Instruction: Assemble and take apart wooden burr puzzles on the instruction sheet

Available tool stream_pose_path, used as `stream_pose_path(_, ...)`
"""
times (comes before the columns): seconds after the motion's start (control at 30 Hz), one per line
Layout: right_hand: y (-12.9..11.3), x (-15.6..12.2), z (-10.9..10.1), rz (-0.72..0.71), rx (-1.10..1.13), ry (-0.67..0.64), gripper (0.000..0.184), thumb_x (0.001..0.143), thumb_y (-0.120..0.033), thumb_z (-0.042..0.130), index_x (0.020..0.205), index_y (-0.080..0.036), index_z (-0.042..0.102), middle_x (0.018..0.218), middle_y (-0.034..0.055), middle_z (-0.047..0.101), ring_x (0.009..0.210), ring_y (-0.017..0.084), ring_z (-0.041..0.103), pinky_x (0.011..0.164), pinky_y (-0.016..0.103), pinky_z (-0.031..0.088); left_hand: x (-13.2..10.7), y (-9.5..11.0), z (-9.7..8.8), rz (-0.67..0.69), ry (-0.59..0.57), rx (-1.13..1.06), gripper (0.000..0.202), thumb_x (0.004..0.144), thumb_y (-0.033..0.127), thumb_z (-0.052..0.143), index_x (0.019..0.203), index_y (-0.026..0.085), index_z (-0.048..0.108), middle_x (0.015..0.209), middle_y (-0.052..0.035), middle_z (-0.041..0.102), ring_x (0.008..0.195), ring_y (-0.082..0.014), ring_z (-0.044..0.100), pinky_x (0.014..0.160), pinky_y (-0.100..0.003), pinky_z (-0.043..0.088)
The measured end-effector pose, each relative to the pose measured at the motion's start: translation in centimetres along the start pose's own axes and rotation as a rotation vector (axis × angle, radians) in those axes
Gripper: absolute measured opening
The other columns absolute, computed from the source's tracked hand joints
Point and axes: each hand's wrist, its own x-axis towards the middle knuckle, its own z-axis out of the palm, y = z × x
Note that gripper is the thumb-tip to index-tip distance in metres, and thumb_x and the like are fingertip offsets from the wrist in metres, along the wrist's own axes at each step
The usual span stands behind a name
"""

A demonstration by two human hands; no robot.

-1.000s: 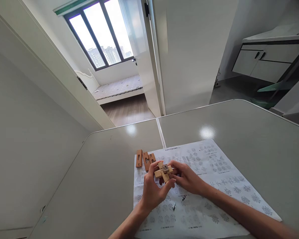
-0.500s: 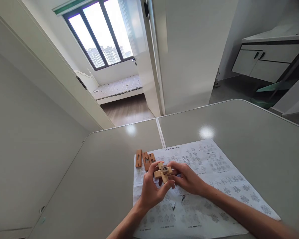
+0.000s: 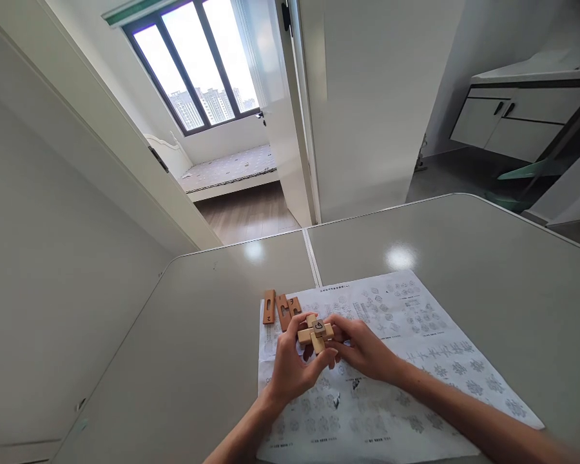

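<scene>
From here, left hand (image 3: 290, 370) and right hand (image 3: 366, 348) clasp the crossed blocks (image 3: 316, 335); I'd press lightly, evenly.

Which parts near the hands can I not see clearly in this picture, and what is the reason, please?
- Head view: underside of the wooden cross, hidden by its own top and the left hand.
- Head view: near end of the rightmost brown piece, behind the left hand's fingers.
- Head view: some fingertips of the right hand, behind the wooden cross.
- Head view: fine print on the paper sheet, too small to read.
</scene>
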Motion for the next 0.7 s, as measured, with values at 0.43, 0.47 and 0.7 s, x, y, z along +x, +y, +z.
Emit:
stream_pose_path(0.43, -0.5, -0.1, 0.2, 0.007, -0.043, 0.042, 0.021, 0.101, -0.042, 0.063, 0.100, -0.021, 0.058, 0.066, -0.0013, 0.071, 0.060, 0.017, 0.067, 0.061, 0.027, 0.049, 0.9, -0.5, -0.6, -0.106, -0.047, -0.083, 0.044, 0.086, 0.047, 0.074, 0.113, 0.017, 0.056, 0.090, -0.0056, 0.072, 0.071, -0.0164, 0.064, 0.063, -0.026, 0.049)
stream_pose_path(0.47, -0.5, 0.0, 0.3, 0.018, -0.033, 0.047, 0.024, 0.100, -0.044, 0.065, 0.103, -0.021, 0.058, 0.066, -0.0014, 0.071, 0.058, 0.017, 0.067, 0.060, 0.027, 0.049, 1.0, -0.6, -0.6, -0.116, -0.040, -0.097, 0.042, 0.088, 0.051, 0.071, 0.108, 0.017, 0.057, 0.090, -0.0059, 0.071, 0.072, -0.0170, 0.064, 0.064, -0.026, 0.049)
stream_pose_path(0.7, -0.8, -0.2, 0.3, 0.009, -0.035, -0.011, 0.067, 0.092, -0.041, 0.077, 0.148, -0.027, 0.044, 0.069, -0.0079, 0.062, 0.056, 0.012, 0.057, 0.055, 0.023, 0.047, 0.8, -1.4, -0.8, -0.038, -0.085, 0.020, 0.051, 0.088, 0.069, 0.059, 0.084, 0.019, 0.054, 0.063, 0.0021, 0.055, 0.053, -0.0122, 0.046, 0.054, -0.024, 0.035)
